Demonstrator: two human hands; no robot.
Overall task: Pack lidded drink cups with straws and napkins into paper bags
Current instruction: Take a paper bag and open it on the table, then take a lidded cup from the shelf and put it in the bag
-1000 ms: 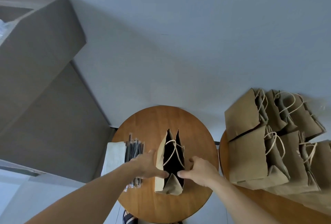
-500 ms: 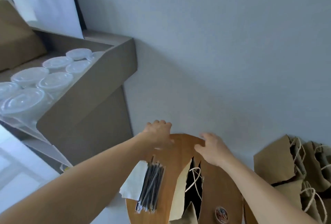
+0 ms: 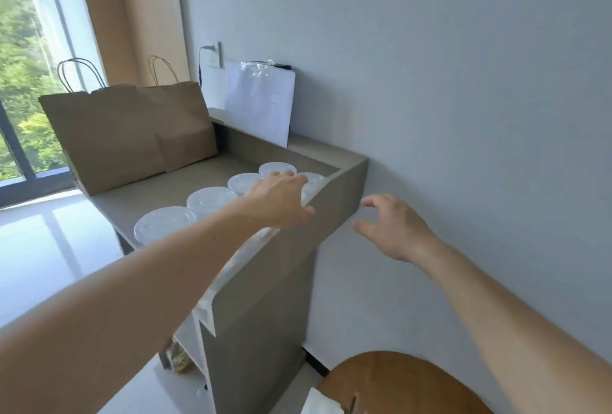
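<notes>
A row of clear lidded cups (image 3: 212, 197) stands on the grey surface (image 3: 155, 195) at centre frame, running from lower left to upper right. Each is upright with its long axis vertical and its flat lid facing up. The left hand (image 3: 281, 202) is stretched out above the far end of the row. Its grip is apart, with the fingers nearly straight over the lids; whether they touch a lid cannot be told. The right hand (image 3: 394, 229) hangs in the air right of centre, in front of the wall (image 3: 463, 82) and just beyond the surface's raised edge. Its grip is loose, the fingers lightly curled around nothing.

At upper left a large brown paper bag (image 3: 132, 128) leans on the same surface, handles up, with a window (image 3: 23, 82) behind it. A white packet (image 3: 258, 102) rests against the wall beside a wall socket (image 3: 214, 55). At the bottom right are the rim of a round wooden surface (image 3: 407, 380) and a corner of a white napkin (image 3: 320, 405).
</notes>
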